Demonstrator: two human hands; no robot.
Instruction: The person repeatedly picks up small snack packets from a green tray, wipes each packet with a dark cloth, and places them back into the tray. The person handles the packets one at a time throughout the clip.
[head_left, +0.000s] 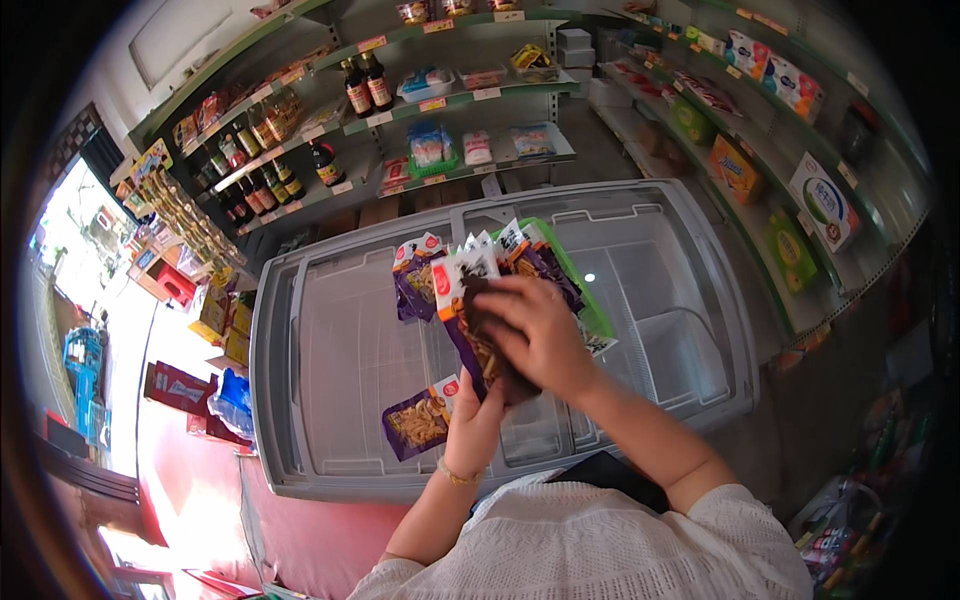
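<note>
My left hand (477, 424) grips the lower end of a purple-and-white snack packet (459, 315) above the glass top of a chest freezer (352, 352). Across the packet's front lies my right hand (536, 330), its fingers spread and slightly blurred; whether it pinches the packet, I cannot tell. Just beyond, a green plastic basket (596, 307) holds several like packets (551, 266). More purple packets (416, 281) lie on the glass left of the basket. Closer to me, a single packet (418, 421) rests flat beside my left hand.
Shelves with sauce bottles (367, 82) and bagged goods (429, 146) stand behind the freezer. On the right are shelves with cartons (823, 201) and tissue packs (772, 75). Boxes (178, 386) and a blue plastic bag (234, 401) sit left of the freezer.
</note>
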